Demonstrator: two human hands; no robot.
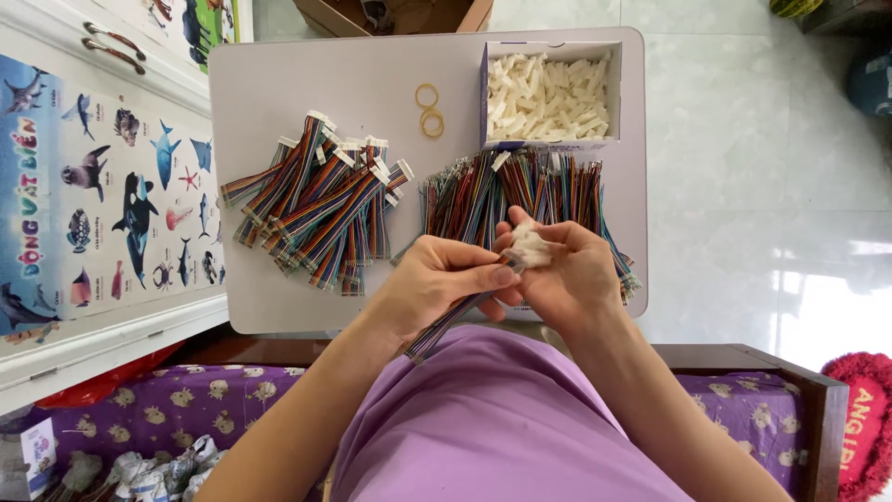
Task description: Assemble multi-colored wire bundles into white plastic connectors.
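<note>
Striped multicoloured ribbon cable (452, 319) meeting small white plastic connectors (531, 247), above the white table's (279, 93) near edge.

Left hand (437, 284) fingers pinch the cable; right hand (567, 270) fingers curl around the connectors. A loose grip could spill connectors into the loose wire pile (520, 191) beneath, or misalign the wires.

- Bright, even daylight throughout.
- Strong glare on the floor tiles (818, 297) at right, washed out to white.
- Soft, faint shadows under the wire bundles (321, 200) on the pale table (279, 84).
- Sharp focus at centre; slight wide-angle bending at the edges.
- Colours saturated, no motion blur.
</note>
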